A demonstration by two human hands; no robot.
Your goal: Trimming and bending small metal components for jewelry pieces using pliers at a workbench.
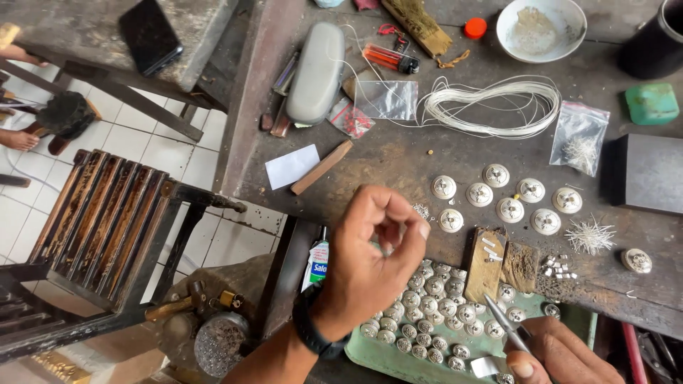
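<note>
Shiny metal buttons (441,307), rough wood bench (398,167)

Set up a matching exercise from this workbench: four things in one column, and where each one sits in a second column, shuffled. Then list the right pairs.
Things:
1. white wire coil
2. black phone
3. orange lighter
4. tweezers

Places:
A. on the grey side table at upper left
B. in the right hand, over the green tray
C. on the bench, below the white bowl
D. on the bench, right of the grey case

Pairs: 1-C, 2-A, 3-D, 4-B
</note>
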